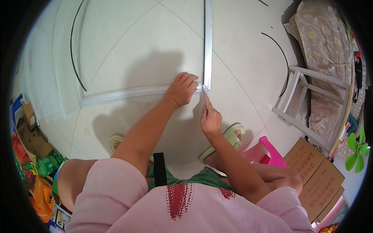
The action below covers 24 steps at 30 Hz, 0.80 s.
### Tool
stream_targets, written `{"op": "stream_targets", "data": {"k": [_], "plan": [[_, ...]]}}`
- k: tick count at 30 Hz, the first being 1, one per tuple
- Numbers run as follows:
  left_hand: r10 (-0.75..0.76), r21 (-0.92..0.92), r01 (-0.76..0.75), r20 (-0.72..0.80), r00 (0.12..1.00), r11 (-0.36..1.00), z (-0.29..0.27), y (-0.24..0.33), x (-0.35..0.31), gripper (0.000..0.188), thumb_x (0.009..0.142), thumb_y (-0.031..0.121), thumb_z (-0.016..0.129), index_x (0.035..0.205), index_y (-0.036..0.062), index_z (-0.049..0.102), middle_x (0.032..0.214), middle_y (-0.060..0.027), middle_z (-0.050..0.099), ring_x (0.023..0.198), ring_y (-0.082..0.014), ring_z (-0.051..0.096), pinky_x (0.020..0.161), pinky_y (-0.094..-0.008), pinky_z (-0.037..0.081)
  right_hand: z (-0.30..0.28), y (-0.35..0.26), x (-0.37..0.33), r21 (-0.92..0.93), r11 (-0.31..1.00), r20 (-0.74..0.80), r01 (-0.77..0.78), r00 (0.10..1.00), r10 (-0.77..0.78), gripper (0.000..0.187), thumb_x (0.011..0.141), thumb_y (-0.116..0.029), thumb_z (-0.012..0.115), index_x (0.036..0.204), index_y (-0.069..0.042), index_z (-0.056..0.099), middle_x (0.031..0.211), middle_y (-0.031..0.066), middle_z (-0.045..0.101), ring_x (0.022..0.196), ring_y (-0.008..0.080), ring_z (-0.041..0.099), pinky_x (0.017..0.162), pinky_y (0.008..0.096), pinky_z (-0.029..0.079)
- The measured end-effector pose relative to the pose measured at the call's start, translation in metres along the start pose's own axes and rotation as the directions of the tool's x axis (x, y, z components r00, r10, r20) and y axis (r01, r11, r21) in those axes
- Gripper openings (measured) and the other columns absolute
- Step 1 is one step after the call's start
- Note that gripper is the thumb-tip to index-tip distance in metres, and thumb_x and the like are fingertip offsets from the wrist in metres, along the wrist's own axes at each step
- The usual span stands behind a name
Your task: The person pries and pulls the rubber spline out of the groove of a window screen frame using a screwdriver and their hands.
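A white frame (pixel 136 91) lies on the floor, with its near right corner in front of me. My left hand (pixel 182 90) bends over the near bar beside that corner, fingers together and pressed on it. In my right hand (pixel 211 121) is a slim tool with a narrow metal tip (pixel 203 89), its forefinger stretched along it. The tip touches the corner; whether it is a blade or a screwdriver I cannot make out. Along the inner edge of the right bar runs a black rubber strip (pixel 204 42), ending near the corner.
Loose black strips (pixel 71 46) lie at left and right. A grey stool-like frame (pixel 311 97) and a fabric-covered piece (pixel 322 31) stand at right, with cardboard boxes (pixel 314 174) and a pink plastic stool (pixel 268 149) nearer. Bags and bottles (pixel 46 165) crowd the left.
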<state>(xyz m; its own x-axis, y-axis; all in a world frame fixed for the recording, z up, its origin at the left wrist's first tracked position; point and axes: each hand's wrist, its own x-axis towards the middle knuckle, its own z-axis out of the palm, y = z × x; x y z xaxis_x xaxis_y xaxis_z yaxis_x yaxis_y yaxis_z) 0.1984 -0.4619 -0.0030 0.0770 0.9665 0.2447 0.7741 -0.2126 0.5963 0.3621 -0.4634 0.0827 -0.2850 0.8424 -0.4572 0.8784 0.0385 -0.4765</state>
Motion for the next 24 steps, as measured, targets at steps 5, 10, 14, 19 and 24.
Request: {"op": "stream_targets", "data": {"k": [5,10,14,19,24], "plan": [[0.004,0.021,-0.004,-0.001,1.0,1.0,0.001,-0.001,-0.001,0.016,0.08,0.011,0.064,0.095,0.007,0.058,0.116,-0.0069,0.056,0.113,-0.0249,0.05,0.105,-0.0421,0.035,0.0,0.0,0.001,0.022,1.0,-0.042,0.002,0.999,-0.001,0.05,0.09,-0.007,0.048,0.139,-0.012,0.044,0.077,0.0227,0.063,0.069,0.039,0.062,0.067,0.0459,0.048],[0.005,0.026,-0.005,-0.004,1.0,1.0,-0.001,-0.001,-0.002,0.016,0.08,0.012,0.064,0.095,0.007,0.058,0.116,-0.0068,0.056,0.114,-0.0246,0.05,0.105,-0.042,0.035,0.002,0.001,0.002,-0.021,0.999,-0.062,0.025,0.998,-0.026,0.046,0.094,-0.01,0.047,0.14,-0.013,0.044,0.072,0.0222,0.061,0.065,0.0385,0.06,0.063,0.0462,0.047],[0.01,0.023,-0.01,-0.001,1.0,1.0,-0.001,0.0,-0.002,0.016,0.08,0.012,0.064,0.094,0.0071,0.058,0.115,-0.0067,0.056,0.114,-0.0244,0.05,0.105,-0.042,0.035,0.002,-0.002,-0.001,-0.041,0.999,-0.015,0.01,1.0,-0.011,0.054,0.087,-0.004,0.05,0.14,-0.009,0.044,0.081,0.0231,0.064,0.073,0.0396,0.063,0.068,0.0477,0.05],[0.019,0.028,-0.019,-0.002,1.0,0.999,0.004,0.005,0.004,0.015,0.081,0.012,0.064,0.095,0.0072,0.058,0.116,-0.0066,0.056,0.114,-0.0238,0.05,0.106,-0.042,0.035,0.003,0.012,0.0,-0.012,0.999,-0.088,0.043,0.995,-0.044,0.047,0.093,-0.01,0.047,0.14,-0.014,0.044,0.074,0.0229,0.062,0.067,0.0402,0.061,0.065,0.0472,0.047],[0.019,-0.044,-0.022,-0.055,0.998,0.999,0.001,-0.005,-0.004,0.011,0.079,0.009,0.062,0.088,0.0031,0.061,0.11,-0.0121,0.06,0.109,-0.0297,0.053,0.1,-0.0434,0.039,0.01,0.003,0.004,-0.066,0.995,-0.027,0.077,0.997,-0.079,0.051,0.091,-0.008,0.045,0.141,-0.016,0.042,0.078,0.0243,0.063,0.072,0.0426,0.062,0.069,0.0496,0.048]]}}
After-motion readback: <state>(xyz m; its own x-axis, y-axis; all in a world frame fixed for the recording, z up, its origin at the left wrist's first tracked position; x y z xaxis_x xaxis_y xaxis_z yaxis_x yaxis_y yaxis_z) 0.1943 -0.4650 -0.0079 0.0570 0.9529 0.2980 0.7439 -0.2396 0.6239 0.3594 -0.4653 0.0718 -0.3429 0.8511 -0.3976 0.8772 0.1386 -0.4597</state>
